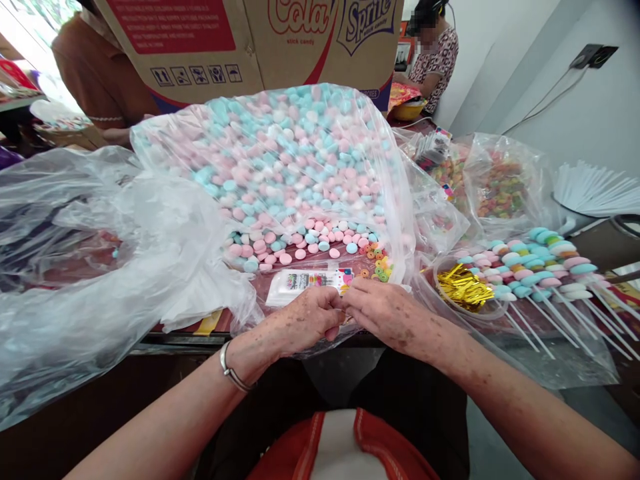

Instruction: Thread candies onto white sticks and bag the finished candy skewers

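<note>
My left hand (305, 319) and my right hand (387, 310) meet at the near edge of the table, fingers curled and pinched together over something small that I cannot make out. Just beyond the fingers lies a flat clear packet (310, 281) with a colourful printed label. Behind it an open clear bag (280, 167) spills pink, blue and white round candies (300, 243). A few small orange and green ring candies (377, 263) lie by the bag's mouth. A silver bangle (233, 373) is on my left wrist.
Right of my hands a clear bowl holds gold twist ties (465, 287), beside finished candy skewers on white sticks (540, 273). Bags of mixed sweets (500, 183), white sticks (595, 190), crumpled plastic (100, 267), a cardboard box (260, 47). Two other people are behind.
</note>
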Tool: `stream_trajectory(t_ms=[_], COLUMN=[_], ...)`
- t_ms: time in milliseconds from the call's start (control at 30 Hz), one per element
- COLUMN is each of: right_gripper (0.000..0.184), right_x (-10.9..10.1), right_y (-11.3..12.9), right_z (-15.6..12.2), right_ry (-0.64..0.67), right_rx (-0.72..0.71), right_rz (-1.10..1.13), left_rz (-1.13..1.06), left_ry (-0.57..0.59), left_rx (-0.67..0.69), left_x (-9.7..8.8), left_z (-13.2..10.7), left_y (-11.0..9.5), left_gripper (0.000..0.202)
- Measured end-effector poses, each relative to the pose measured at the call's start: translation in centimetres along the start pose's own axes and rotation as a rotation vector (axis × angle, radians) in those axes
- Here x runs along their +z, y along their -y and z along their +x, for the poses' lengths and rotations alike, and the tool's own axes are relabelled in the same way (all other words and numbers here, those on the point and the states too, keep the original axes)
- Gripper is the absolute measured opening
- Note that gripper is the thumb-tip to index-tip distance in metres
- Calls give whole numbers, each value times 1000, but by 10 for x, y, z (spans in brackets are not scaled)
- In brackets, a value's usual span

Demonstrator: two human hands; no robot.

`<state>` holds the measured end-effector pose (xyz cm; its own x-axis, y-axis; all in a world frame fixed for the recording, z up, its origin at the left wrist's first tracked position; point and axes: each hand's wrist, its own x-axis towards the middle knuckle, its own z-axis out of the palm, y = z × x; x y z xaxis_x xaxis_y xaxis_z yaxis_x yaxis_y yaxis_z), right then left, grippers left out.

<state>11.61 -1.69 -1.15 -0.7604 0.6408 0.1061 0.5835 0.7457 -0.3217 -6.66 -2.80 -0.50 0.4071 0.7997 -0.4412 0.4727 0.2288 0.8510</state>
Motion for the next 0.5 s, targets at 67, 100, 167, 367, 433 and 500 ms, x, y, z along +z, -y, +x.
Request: stream_trajectory(t_ms=[67,100,167,367,433,500], right_gripper=[14,14,14,17,16,16], right_x=[1,1,0,2,4,7], right_y=[1,2,4,7,7,8], right_z=[1,2,3,4,3,2], right_ry=[24,33,38,-140,-193,-229], right_rx=[13,21,48,49,53,41], right_rz=[-30,-38,-35,51,37,-6], left_rz=[29,46,76,146,137,134], left_ry=[-3,-10,-33,-85,-91,-87], left_rx=[13,22,46,90,88,69], left_x=[0,1,0,-1,-1,-1], left_z=[0,0,0,-2,-3,-5], left_y=[0,0,2,4,3,1], left_gripper=[12,11,9,9,8,8])
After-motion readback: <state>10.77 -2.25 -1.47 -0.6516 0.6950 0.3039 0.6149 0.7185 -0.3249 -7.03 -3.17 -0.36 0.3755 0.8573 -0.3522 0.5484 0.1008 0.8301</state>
